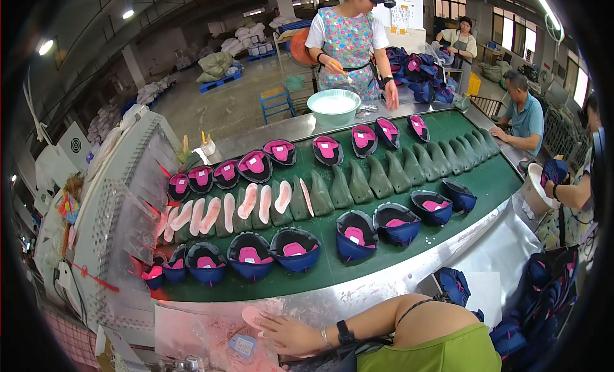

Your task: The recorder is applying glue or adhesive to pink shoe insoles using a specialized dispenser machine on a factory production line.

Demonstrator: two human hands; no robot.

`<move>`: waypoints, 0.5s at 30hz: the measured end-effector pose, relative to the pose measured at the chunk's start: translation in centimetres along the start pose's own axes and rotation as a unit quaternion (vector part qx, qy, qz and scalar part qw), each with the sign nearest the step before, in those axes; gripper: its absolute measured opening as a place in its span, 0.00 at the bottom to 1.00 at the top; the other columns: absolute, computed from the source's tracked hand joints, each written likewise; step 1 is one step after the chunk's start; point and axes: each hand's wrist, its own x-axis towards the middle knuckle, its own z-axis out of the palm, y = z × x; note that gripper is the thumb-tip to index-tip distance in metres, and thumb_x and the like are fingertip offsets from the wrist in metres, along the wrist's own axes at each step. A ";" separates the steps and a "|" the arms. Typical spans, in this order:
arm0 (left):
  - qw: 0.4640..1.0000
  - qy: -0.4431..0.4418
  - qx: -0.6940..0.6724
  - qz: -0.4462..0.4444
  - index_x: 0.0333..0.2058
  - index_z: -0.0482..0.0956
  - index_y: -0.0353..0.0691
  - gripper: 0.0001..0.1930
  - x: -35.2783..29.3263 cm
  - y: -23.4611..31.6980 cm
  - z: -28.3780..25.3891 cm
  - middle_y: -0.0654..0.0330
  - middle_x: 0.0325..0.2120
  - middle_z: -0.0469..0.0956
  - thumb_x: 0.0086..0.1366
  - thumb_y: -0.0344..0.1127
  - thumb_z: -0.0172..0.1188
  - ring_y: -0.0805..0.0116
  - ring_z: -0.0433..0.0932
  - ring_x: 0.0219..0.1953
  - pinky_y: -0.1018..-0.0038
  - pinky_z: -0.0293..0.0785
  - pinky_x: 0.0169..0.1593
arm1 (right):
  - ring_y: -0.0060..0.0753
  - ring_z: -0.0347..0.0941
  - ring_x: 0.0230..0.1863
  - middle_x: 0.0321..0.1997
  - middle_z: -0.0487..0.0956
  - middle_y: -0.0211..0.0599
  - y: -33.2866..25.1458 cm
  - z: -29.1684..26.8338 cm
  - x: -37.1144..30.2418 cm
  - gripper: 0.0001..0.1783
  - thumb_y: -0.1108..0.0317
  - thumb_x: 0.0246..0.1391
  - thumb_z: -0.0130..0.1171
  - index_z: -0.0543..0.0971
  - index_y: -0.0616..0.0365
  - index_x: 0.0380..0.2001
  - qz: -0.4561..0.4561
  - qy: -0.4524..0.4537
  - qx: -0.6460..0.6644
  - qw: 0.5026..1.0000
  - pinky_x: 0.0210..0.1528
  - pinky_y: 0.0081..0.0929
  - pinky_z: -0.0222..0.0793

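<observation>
My right hand (288, 332) reaches in from the lower right, with a dark watch and a silver bracelet on the wrist. Its fingers are stretched out over a pale pink insole-like piece (251, 317), which sticks out past the fingertips; the thumb is hidden. Below the fingers, a blue-and-white tag (243, 346) lies on the pink-lit worktop (192, 327). Just beyond, blue shoe uppers (294, 249) with pink linings stand on a green conveyor belt (307, 279). Behind them is a row of dark green shoe lasts (359, 182), several with pale insoles (247, 201) on top. My left hand is out of the picture.
A machine housing (109, 244) with red light inside spans the belt's left end. Across the belt, a person (348, 46) in a flowered apron stands behind a basin (334, 106) of white liquid. Dark blue uppers (543, 289) are piled at right. Other people work further right.
</observation>
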 end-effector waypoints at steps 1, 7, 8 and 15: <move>1.000 0.002 -0.001 -0.004 0.25 0.69 0.39 0.19 -0.1 -0.1 0.0 0.56 0.17 0.71 0.72 0.47 0.46 0.59 0.71 0.18 0.64 0.69 0.24 | 0.53 0.44 0.76 0.74 0.54 0.48 -0.1 -0.1 -0.1 0.23 0.60 0.60 0.49 0.73 0.58 0.56 0.001 -0.005 0.001 1.000 0.68 0.47 0.53; 1.000 0.003 -0.009 -0.016 0.21 0.68 0.40 0.22 -0.3 -0.5 0.1 0.56 0.14 0.70 0.72 0.46 0.45 0.59 0.69 0.15 0.63 0.67 0.20 | 0.52 0.45 0.76 0.74 0.54 0.49 -0.1 -0.8 -0.7 0.24 0.60 0.60 0.49 0.72 0.58 0.57 0.009 -0.013 -0.003 1.000 0.69 0.45 0.53; 1.000 0.002 -0.014 -0.019 0.20 0.68 0.40 0.22 -0.3 -0.6 0.2 0.56 0.14 0.70 0.72 0.46 0.44 0.59 0.69 0.14 0.63 0.66 0.20 | 0.52 0.46 0.75 0.74 0.54 0.48 -0.1 -0.9 -0.8 0.25 0.58 0.61 0.49 0.71 0.57 0.59 0.001 -0.018 -0.010 1.000 0.69 0.45 0.53; 0.999 0.011 -0.033 -0.038 0.16 0.67 0.41 0.26 -1.1 -1.1 0.8 0.56 0.10 0.69 0.73 0.46 0.43 0.59 0.67 0.10 0.62 0.64 0.16 | 0.55 0.47 0.75 0.74 0.55 0.49 0.2 -1.0 -1.5 0.25 0.58 0.61 0.49 0.71 0.56 0.59 -0.016 -0.005 -0.020 1.000 0.70 0.46 0.51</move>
